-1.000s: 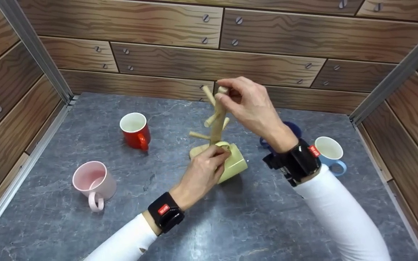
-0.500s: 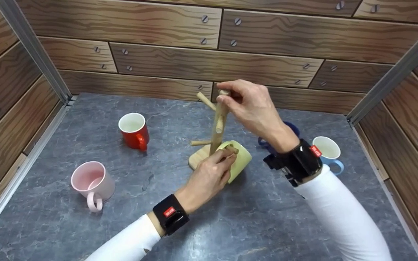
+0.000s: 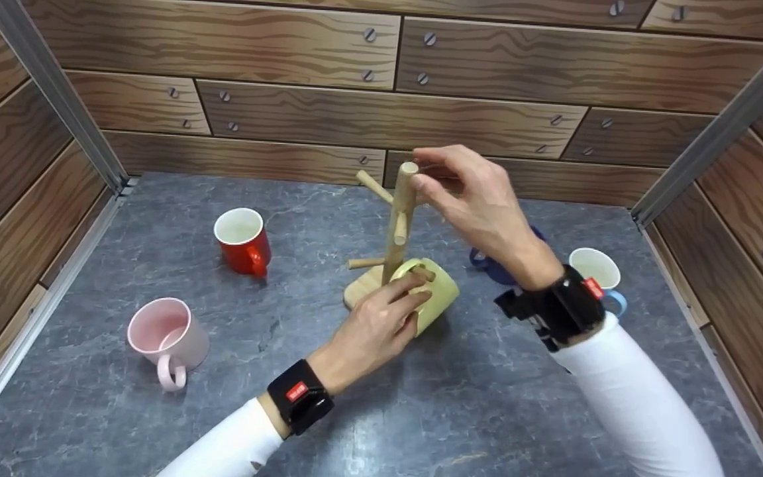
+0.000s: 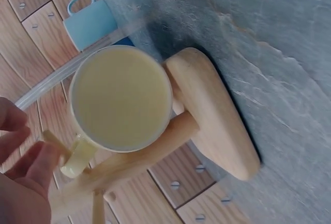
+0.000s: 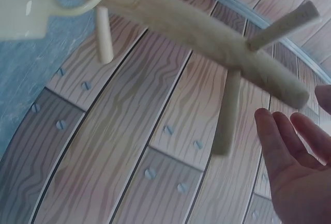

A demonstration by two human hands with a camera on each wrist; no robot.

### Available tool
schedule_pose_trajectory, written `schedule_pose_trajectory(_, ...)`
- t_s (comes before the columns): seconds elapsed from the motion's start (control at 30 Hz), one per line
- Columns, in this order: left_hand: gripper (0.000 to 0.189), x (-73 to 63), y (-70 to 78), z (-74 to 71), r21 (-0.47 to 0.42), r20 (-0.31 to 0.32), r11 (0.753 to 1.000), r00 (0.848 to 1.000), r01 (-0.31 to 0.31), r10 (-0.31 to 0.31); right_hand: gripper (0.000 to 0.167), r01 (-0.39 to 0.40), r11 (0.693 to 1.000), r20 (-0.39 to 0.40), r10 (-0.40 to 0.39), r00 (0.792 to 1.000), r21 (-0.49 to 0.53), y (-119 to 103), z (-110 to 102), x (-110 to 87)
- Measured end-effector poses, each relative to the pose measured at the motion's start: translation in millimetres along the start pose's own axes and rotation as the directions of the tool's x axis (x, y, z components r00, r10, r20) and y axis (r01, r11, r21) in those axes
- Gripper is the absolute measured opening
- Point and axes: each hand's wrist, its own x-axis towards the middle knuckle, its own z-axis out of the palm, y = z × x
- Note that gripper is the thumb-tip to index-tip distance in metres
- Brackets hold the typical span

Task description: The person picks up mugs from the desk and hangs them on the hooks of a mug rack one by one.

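Observation:
A pale yellow mug (image 3: 441, 295) hangs tilted on the wooden mug tree (image 3: 398, 225), one of its pegs (image 3: 425, 272) passing through the handle (image 4: 79, 155). My left hand (image 3: 371, 334) is beside the mug, its fingers loosely extended near the handle and peg. In the left wrist view, thumb and fingers (image 4: 44, 162) are spread apart just off the peg end. My right hand (image 3: 481, 202) hovers by the top of the post with thumb and fingers parted. The right wrist view shows a gap between those fingertips (image 5: 262, 114) and the post.
A red mug (image 3: 246, 248) and a pink mug (image 3: 183, 338) stand on the left. To the right are a dark blue mug (image 3: 497, 270), partly hidden behind my right arm, and a light blue mug (image 3: 597, 268). Wood-patterned walls (image 3: 289, 112) enclose the grey tabletop (image 3: 275, 411).
The mug tree turned slightly, and the yellow mug shifted right with it. My right hand let go of the post top and drew back right. My left fingers loosened from the mug's handle.

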Motion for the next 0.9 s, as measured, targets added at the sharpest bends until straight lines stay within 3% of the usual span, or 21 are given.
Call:
schedule_pose_trajectory(0.13,0.028,-6.8,-4.8,-7.6,-0.019,-0.026,1.0,1.0,-0.002,0.001,0.032,-0.024,0.999,-0.052,0.022,0.998,-0.037,15,-15,-14.3)
schedule_pose_trajectory(0.27,0.026,-12.9,-13.3,-16.7,-0.034,-0.045,0.998,0.998,0.045,-0.047,0.032,-0.096,0.995,-0.094,0.094,0.991,-0.011,34,-30,-31.2)
schedule_pose_trajectory(0.57,0.034,-19.5,-31.0,-35.4,0.017,-0.076,0.996,0.994,0.086,-0.084,0.042,-0.325,0.944,-0.088,0.319,0.944,-0.064,83,-55,-72.1)
schedule_pose_trajectory(0.7,0.034,-21.6,-33.2,-38.5,0.05,-0.077,0.995,0.993,0.091,-0.087,0.045,-0.351,0.927,-0.059,0.347,0.936,-0.128,103,-58,-94.9)
schedule_pose_trajectory(0.9,0.036,-22.5,-35.4,-40.7,0.064,-0.101,0.991,0.989,0.116,-0.109,0.044,-0.324,0.896,-0.017,0.335,0.942,-0.303,130,-73,-127.8)
